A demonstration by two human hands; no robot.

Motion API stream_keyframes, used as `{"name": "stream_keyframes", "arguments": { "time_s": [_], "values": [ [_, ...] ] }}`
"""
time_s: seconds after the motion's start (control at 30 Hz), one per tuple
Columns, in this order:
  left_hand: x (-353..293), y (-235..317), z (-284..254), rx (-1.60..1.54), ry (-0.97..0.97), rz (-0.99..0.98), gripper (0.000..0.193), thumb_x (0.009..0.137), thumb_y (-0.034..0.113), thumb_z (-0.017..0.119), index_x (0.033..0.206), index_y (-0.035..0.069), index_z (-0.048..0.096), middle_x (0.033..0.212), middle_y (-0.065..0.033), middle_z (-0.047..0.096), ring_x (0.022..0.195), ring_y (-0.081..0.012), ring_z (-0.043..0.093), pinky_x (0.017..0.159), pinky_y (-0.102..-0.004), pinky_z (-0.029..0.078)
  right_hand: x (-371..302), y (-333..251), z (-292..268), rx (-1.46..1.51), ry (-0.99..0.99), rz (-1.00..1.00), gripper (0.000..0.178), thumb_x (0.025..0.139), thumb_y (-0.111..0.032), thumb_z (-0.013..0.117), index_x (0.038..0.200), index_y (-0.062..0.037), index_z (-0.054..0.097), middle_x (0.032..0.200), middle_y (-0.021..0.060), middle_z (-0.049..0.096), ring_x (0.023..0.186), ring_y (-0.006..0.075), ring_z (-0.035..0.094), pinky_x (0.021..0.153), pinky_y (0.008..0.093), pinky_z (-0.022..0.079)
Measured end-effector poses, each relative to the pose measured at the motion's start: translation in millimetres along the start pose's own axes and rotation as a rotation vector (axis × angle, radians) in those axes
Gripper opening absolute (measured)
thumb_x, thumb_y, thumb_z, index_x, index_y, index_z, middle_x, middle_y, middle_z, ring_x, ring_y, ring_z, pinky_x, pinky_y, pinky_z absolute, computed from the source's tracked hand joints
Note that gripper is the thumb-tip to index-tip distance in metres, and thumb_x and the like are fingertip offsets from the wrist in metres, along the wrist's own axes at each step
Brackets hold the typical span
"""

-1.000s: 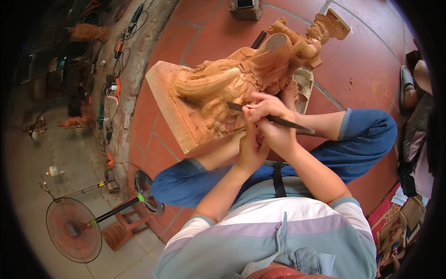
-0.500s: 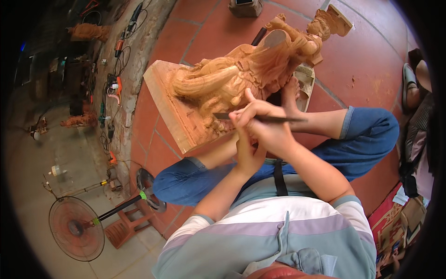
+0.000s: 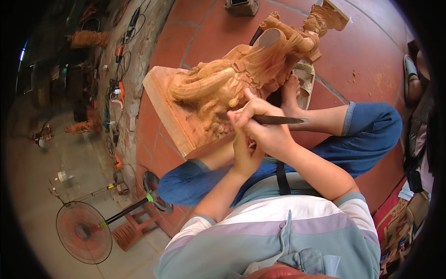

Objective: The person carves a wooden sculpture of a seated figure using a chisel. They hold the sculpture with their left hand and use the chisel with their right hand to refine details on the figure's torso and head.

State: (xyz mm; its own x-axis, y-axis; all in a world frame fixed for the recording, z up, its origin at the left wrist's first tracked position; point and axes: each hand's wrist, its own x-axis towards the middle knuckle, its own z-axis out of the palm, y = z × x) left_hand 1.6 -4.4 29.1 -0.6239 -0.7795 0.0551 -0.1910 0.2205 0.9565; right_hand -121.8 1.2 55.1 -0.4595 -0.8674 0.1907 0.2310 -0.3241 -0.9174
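A reddish-brown wooden carving (image 3: pixel 209 83), with draped folds and a small figure at its far end, lies on its side in front of me. Its flat square base (image 3: pixel 162 111) faces left. My right hand (image 3: pixel 267 125) grips a dark steel carving chisel (image 3: pixel 281 120), its thumb stretched out toward the wood. One end of the chisel sticks out to the right; the other reaches the carved detail beside the base, where its tip is blurred. From below, my left hand (image 3: pixel 246 151) closes around the same chisel near that tip, its fingers partly hidden by the right hand.
My bare foot (image 3: pixel 290 90) rests beside the carving, my legs folded around it. Power tools with cords (image 3: pixel 120 49) line a ledge at left. A standing fan (image 3: pixel 83 232) and a brown plastic stool (image 3: pixel 132 230) are lower left. Wood chips (image 3: pixel 378 83) lie on red floor tiles (image 3: pixel 348 60).
The chisel has tilted and turned slightly in my hands, showing more of its right-hand end. Its tip has drawn a little to the right. Both hands keep their grip.
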Motion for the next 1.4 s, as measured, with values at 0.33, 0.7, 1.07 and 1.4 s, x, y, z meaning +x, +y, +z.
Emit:
{"name": "stream_keyframes", "arguments": {
  "time_s": [0.33,0.7,1.07,1.4],
  "values": [
    [10,15,1,-0.002,-0.014,-0.039,0.104,0.084,0.004,0.061,0.146,0.011,-0.023,0.131,-0.0134,0.043,0.112,-0.0169,0.051,0.087,-0.0282,0.046,10,-15,1,0.090,-0.046,0.301,0.011,0.085,-0.003,0.061,0.074,-0.0026,0.059,0.069,-0.0022,0.058,0.065,0.0048,0.056,0.083,0.0271,0.048],
    [22,18,1,0.023,-0.032,-0.087,0.093,0.084,-0.007,0.052,0.147,0.005,-0.015,0.113,-0.0129,0.058,0.093,-0.0157,0.059,0.072,-0.0226,0.047,29,-30,-11,0.042,0.042,0.477,0.008,0.078,0.002,0.057,0.074,-0.0005,0.064,0.074,0.0045,0.063,0.071,0.0090,0.060,0.063,0.0251,0.048],
    [12,-5,-4,0.019,-0.099,-0.012,0.091,0.083,-0.007,0.054,0.147,0.001,-0.011,0.105,-0.0113,0.055,0.082,-0.0134,0.058,0.064,-0.0232,0.046,8,9,-3,-0.050,0.101,-0.033,0.011,0.079,0.001,0.063,0.069,-0.0016,0.059,0.066,0.0049,0.059,0.063,0.0147,0.057,0.110,0.0427,0.031],
    [1,-9,0,0.091,-0.022,0.075,0.095,0.084,-0.010,0.052,0.147,0.007,-0.017,0.105,-0.0086,0.056,0.082,-0.0115,0.056,0.069,-0.0222,0.047,0,11,0,-0.054,-0.033,-0.054,0.012,0.077,0.003,0.064,0.068,-0.0043,0.060,0.068,0.0032,0.061,0.067,0.0162,0.060,0.111,0.0551,0.024]
  ]
}}
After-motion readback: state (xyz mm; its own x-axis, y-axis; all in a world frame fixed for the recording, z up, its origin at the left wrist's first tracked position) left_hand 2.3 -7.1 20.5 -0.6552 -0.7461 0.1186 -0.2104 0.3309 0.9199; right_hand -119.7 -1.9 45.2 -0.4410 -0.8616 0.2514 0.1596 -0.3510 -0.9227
